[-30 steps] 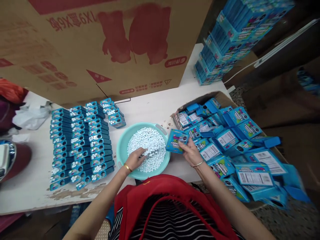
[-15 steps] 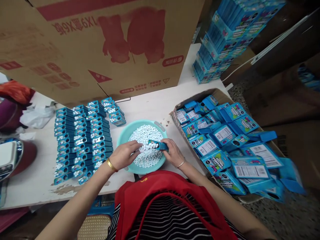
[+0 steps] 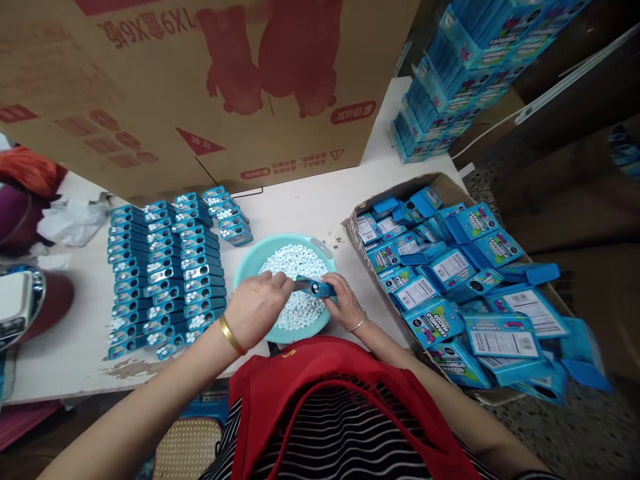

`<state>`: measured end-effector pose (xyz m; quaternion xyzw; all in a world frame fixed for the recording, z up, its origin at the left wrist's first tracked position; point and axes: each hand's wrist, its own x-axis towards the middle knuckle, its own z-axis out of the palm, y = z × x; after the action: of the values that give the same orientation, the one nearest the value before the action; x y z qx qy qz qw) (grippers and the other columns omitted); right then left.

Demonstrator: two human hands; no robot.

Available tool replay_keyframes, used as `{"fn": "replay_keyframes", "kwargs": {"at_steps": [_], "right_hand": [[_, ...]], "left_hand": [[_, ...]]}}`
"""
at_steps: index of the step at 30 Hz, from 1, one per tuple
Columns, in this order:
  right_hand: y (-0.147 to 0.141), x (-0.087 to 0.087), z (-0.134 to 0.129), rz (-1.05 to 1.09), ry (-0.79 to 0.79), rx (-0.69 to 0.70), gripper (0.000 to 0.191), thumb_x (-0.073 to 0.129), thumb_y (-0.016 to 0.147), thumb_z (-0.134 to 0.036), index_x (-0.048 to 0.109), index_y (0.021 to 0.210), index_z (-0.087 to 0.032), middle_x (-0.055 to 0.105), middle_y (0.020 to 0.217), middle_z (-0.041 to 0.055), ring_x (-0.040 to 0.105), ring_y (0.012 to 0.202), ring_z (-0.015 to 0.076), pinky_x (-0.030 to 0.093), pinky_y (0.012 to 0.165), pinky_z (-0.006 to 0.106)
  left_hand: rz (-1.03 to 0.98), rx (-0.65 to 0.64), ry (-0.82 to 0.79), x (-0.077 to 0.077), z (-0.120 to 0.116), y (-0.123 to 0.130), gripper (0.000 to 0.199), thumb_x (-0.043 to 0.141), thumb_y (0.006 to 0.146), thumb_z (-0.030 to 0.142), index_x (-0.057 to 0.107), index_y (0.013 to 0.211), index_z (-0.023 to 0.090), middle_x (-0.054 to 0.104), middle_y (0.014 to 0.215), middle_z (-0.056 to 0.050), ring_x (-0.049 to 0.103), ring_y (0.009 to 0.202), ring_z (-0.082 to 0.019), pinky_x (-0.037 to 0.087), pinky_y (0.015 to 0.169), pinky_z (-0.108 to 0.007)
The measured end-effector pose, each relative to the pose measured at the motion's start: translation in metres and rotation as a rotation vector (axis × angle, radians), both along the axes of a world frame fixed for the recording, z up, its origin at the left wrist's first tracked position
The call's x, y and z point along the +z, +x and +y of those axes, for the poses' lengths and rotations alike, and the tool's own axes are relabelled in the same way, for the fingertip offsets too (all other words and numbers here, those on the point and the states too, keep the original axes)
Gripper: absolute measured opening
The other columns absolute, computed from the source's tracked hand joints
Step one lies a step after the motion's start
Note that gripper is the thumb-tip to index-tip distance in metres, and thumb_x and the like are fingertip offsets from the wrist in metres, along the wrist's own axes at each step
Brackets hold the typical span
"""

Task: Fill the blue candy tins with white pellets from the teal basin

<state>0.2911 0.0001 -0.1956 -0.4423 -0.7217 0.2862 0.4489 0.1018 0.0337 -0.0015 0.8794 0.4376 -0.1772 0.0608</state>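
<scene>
A light-green basin (image 3: 246,261) full of small white candies (image 3: 295,260) stands on the table in front of me. My right hand (image 3: 345,303) grips a small blue box (image 3: 321,289) above the basin's right side. My left hand (image 3: 260,303), palm down with a gold bracelet at the wrist, is over the basin's left side. Its fingers are pressed together at the left end of the box; what they pinch is hidden. Rows of upright blue boxes (image 3: 163,273), with white candies showing at their tops, stand left of the basin.
An open carton (image 3: 357,253) heaped with blue boxes lies at the right. Behind the basin stands a large cardboard box (image 3: 165,100). Stacked wrapped blue packs (image 3: 440,87) rise at the back right. A white plastic bag (image 3: 73,223) and a dark red container (image 3: 55,300) are at the left.
My left hand has moved slightly right and turned palm down, fingers now at the box's end. Fewer loose candies show on the box. The view has shifted a little.
</scene>
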Motion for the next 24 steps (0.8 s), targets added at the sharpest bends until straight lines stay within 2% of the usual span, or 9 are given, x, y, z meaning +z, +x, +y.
{"fn": "replay_keyframes", "kwargs": {"at_steps": [3, 6, 7, 10, 13, 16, 19, 21, 24], "right_hand": [[0.005, -0.001, 0.000, 0.082, -0.059, -0.054, 0.038, 0.052, 0.079, -0.011, 0.047, 0.115, -0.024, 0.058, 0.109, 0.0088, 0.055, 0.107, 0.0249, 0.039, 0.103, 0.053], [0.013, 0.000, 0.000, 0.147, -0.140, -0.120, 0.035, 0.055, 0.079, -0.014, 0.049, 0.112, -0.024, 0.060, 0.110, 0.0079, 0.057, 0.106, 0.0241, 0.041, 0.101, 0.050], [0.016, 0.001, 0.001, 0.158, -0.170, -0.136, 0.034, 0.056, 0.080, -0.016, 0.050, 0.112, -0.024, 0.061, 0.110, 0.0079, 0.057, 0.106, 0.0239, 0.043, 0.099, 0.048], [0.021, 0.003, 0.002, 0.169, -0.242, -0.179, 0.031, 0.060, 0.081, -0.022, 0.052, 0.112, -0.024, 0.062, 0.110, 0.0081, 0.058, 0.105, 0.0231, 0.048, 0.092, 0.042], [0.022, 0.004, 0.003, 0.189, -0.266, -0.227, 0.035, 0.064, 0.081, -0.029, 0.053, 0.113, -0.022, 0.062, 0.109, 0.0081, 0.060, 0.101, 0.0225, 0.049, 0.089, 0.040], [0.023, 0.005, 0.004, 0.163, -0.272, -0.258, 0.037, 0.064, 0.082, -0.032, 0.053, 0.116, -0.022, 0.062, 0.109, 0.0088, 0.060, 0.100, 0.0229, 0.048, 0.089, 0.040], [0.026, 0.007, 0.004, 0.110, -0.261, -0.257, 0.034, 0.062, 0.083, -0.033, 0.054, 0.114, -0.021, 0.064, 0.106, 0.0088, 0.060, 0.098, 0.0229, 0.049, 0.088, 0.040], [0.028, 0.009, 0.004, 0.080, -0.234, -0.255, 0.032, 0.061, 0.084, -0.031, 0.054, 0.114, -0.022, 0.063, 0.106, 0.0088, 0.060, 0.097, 0.0231, 0.049, 0.086, 0.040], [0.030, 0.010, 0.005, 0.007, -0.167, -0.221, 0.031, 0.056, 0.084, -0.024, 0.054, 0.115, -0.022, 0.062, 0.107, 0.0092, 0.058, 0.100, 0.0247, 0.049, 0.087, 0.042]], "left_hand": [[-0.030, 0.140, -0.025, -0.039, 0.011, -0.040, 0.022, 0.042, 0.090, 0.019, 0.056, 0.107, 0.017, 0.060, 0.095, -0.008, 0.059, 0.088, -0.020, 0.048, 0.072, -0.031], [0.018, 0.310, -0.249, -0.102, 0.013, -0.079, 0.021, 0.041, 0.086, 0.010, 0.058, 0.097, 0.014, 0.060, 0.097, -0.011, 0.060, 0.087, -0.022, 0.048, 0.075, -0.034], [0.010, 0.318, -0.297, -0.124, 0.012, -0.086, 0.019, 0.043, 0.084, 0.009, 0.059, 0.094, 0.013, 0.060, 0.095, -0.012, 0.061, 0.086, -0.023, 0.048, 0.076, -0.034], [-0.070, 0.309, -0.370, -0.179, 0.004, -0.083, 0.018, 0.049, 0.082, 0.011, 0.059, 0.096, 0.013, 0.062, 0.100, -0.012, 0.061, 0.092, -0.024, 0.048, 0.081, -0.034], [-0.182, 0.293, -0.397, -0.212, 0.000, -0.059, 0.026, 0.046, 0.084, 0.012, 0.057, 0.108, 0.014, 0.061, 0.110, -0.012, 0.060, 0.101, -0.024, 0.047, 0.087, -0.034], [-0.283, 0.296, -0.409, -0.228, -0.001, -0.041, 0.034, 0.044, 0.081, 0.007, 0.054, 0.113, 0.015, 0.060, 0.115, -0.011, 0.058, 0.105, -0.022, 0.045, 0.092, -0.032], [-0.373, 0.306, -0.411, -0.226, -0.003, -0.043, 0.035, 0.047, 0.081, 0.010, 0.052, 0.116, 0.016, 0.060, 0.116, -0.010, 0.058, 0.105, -0.020, 0.045, 0.093, -0.031], [-0.448, 0.304, -0.406, -0.212, -0.004, -0.053, 0.030, 0.048, 0.085, 0.018, 0.052, 0.115, 0.017, 0.061, 0.114, -0.009, 0.058, 0.102, -0.019, 0.046, 0.091, -0.031], [-0.617, 0.256, -0.368, -0.175, -0.006, -0.069, 0.026, 0.046, 0.090, 0.029, 0.052, 0.112, 0.016, 0.062, 0.106, -0.009, 0.059, 0.096, -0.019, 0.047, 0.086, -0.032]]}}
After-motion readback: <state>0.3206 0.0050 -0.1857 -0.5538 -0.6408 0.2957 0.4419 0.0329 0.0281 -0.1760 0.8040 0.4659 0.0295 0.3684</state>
